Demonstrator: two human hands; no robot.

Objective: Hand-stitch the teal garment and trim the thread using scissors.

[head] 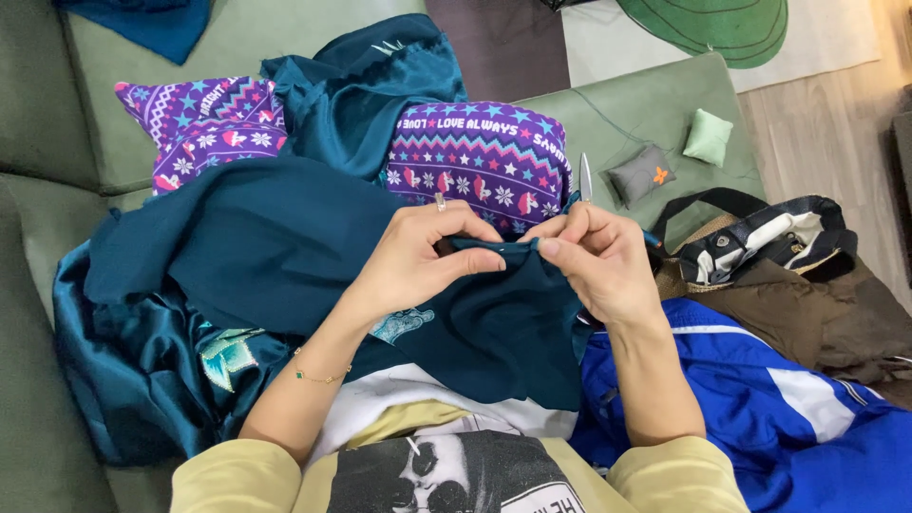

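Note:
A dark teal fabric (256, 237) lies draped over my lap and the green sofa. My left hand (418, 261), with a ring and a thin bracelet, pinches the folded edge of this fabric. My right hand (598, 261) pinches the same edge just to the right, and the two thumbs almost touch. A slim metal blade or point (585, 178), perhaps small scissors, sticks up from behind my right hand. Its handle is hidden by the fingers.
Purple patterned legs (484, 157) stretch out under the fabric. A blue and white jacket (760, 399) lies at my right, beside a dark bag (760, 237) on brown cloth. Two small cushions, grey (641, 176) and pale green (709, 136), rest on the sofa seat.

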